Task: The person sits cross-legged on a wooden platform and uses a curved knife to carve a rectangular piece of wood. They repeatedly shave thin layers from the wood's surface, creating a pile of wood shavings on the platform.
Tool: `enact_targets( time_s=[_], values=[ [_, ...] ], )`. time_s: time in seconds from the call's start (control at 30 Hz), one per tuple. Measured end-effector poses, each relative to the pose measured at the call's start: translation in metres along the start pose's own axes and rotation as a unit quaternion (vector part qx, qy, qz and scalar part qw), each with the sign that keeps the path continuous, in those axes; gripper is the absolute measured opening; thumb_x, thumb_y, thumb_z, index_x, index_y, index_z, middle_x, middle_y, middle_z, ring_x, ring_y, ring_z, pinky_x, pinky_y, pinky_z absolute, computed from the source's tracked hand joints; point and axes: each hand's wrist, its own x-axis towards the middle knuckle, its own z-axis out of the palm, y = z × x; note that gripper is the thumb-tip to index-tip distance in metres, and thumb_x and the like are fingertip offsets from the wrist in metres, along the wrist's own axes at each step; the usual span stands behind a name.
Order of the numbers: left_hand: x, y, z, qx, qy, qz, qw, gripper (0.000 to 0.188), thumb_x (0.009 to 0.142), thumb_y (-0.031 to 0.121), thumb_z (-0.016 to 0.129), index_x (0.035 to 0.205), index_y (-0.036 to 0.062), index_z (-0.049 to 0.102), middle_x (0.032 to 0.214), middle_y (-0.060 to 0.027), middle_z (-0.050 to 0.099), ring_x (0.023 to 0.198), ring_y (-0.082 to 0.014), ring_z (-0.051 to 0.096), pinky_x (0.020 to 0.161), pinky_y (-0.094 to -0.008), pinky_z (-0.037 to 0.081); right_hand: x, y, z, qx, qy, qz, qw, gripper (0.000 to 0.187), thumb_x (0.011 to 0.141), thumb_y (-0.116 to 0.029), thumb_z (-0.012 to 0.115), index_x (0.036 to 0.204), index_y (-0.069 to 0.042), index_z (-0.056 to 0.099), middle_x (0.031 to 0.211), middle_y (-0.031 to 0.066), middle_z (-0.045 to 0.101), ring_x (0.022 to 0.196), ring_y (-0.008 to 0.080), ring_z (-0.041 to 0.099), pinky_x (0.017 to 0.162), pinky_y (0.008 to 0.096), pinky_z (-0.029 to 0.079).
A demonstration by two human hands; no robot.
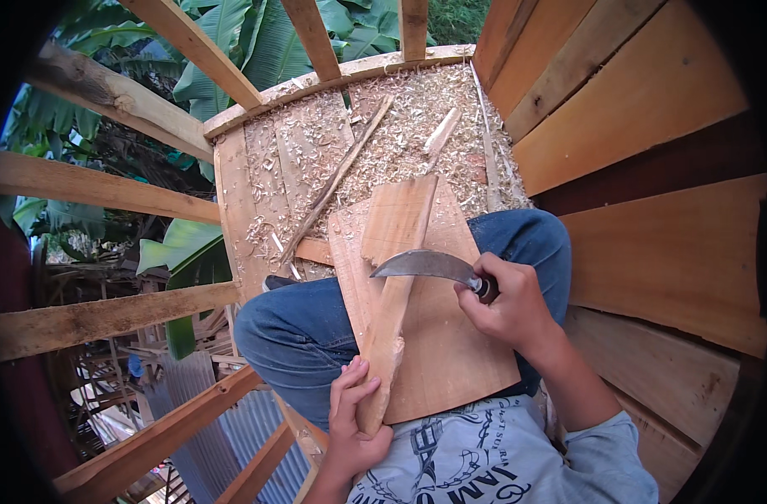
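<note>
A curved sickle-like knife (425,265) with a dark handle is gripped in my right hand (513,304). Its blade lies across a long piece of wood (386,336), just below where that piece widens into a broad end. My left hand (355,405) is closed around the narrow near end of the wood, beside a rough, chipped patch on its edge. Beneath the piece, a wide flat board (450,353) rests over my lap between my jeans-clad knees. The blade's underside and its exact contact with the wood are hidden.
Wood shavings (408,101) cover much of the plank floor (236,181) ahead. A long thin strip (341,172) and a short offcut (442,130) lie there. Railing slats (114,189) stand on the left, and a plank wall (652,260) rises close on the right.
</note>
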Motion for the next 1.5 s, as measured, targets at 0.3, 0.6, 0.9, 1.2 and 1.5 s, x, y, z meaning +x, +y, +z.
enact_targets(
  time_s=[0.3, 0.6, 0.9, 1.2, 1.5],
  values=[
    [0.004, -0.002, -0.012, -0.136, 0.017, -0.040, 0.990, 0.063, 0.056, -0.003, 0.056, 0.119, 0.0002, 0.053, 0.135, -0.0191, 0.043, 0.137, -0.0355, 0.036, 0.115, -0.0463, 0.024, -0.020, 0.008, 0.008, 0.182, 0.034, 0.055, 0.981, 0.018, 0.087, -0.008, 0.066, 0.102, 0.002, 0.063, 0.077, 0.0099, 0.066, 0.066, 0.0104, 0.064, 0.058, 0.0267, 0.049],
    [0.001, 0.003, -0.004, -0.049, 0.005, -0.024, 0.999, 0.064, 0.056, -0.001, 0.057, 0.120, 0.0028, 0.053, 0.135, -0.0194, 0.043, 0.137, -0.0378, 0.035, 0.115, -0.0477, 0.023, -0.031, 0.026, 0.019, -0.002, -0.027, -0.112, 0.993, 0.021, 0.086, -0.019, 0.069, 0.098, -0.003, 0.062, 0.075, 0.0111, 0.060, 0.061, 0.0287, 0.063, 0.053, 0.0365, 0.050],
    [-0.001, 0.003, -0.001, 0.014, -0.015, -0.001, 1.000, 0.065, 0.054, -0.002, 0.054, 0.119, 0.0021, 0.051, 0.135, -0.0201, 0.041, 0.138, -0.0386, 0.033, 0.117, -0.0496, 0.019, -0.029, 0.026, 0.014, 0.027, 0.001, -0.029, 0.999, 0.017, 0.088, -0.016, 0.065, 0.095, -0.001, 0.061, 0.078, 0.0155, 0.063, 0.062, 0.0322, 0.063, 0.055, 0.0376, 0.051],
    [0.001, 0.001, 0.000, 0.008, -0.011, -0.003, 1.000, 0.064, 0.055, -0.003, 0.054, 0.118, 0.0022, 0.052, 0.135, -0.0203, 0.042, 0.138, -0.0395, 0.033, 0.115, -0.0500, 0.021, -0.018, 0.029, 0.012, -0.074, -0.016, -0.122, 0.990, 0.017, 0.086, -0.019, 0.067, 0.093, -0.004, 0.061, 0.077, 0.0113, 0.062, 0.064, 0.0290, 0.064, 0.053, 0.0362, 0.050],
    [0.004, 0.003, 0.001, 0.027, -0.011, 0.006, 1.000, 0.061, 0.056, -0.002, 0.054, 0.116, 0.0026, 0.052, 0.134, -0.0214, 0.044, 0.137, -0.0410, 0.035, 0.115, -0.0513, 0.022, 0.000, 0.034, 0.011, -0.095, -0.010, -0.106, 0.990, 0.022, 0.087, -0.022, 0.066, 0.097, -0.003, 0.061, 0.075, 0.0132, 0.062, 0.066, 0.0308, 0.064, 0.057, 0.0398, 0.051]
  ],
)
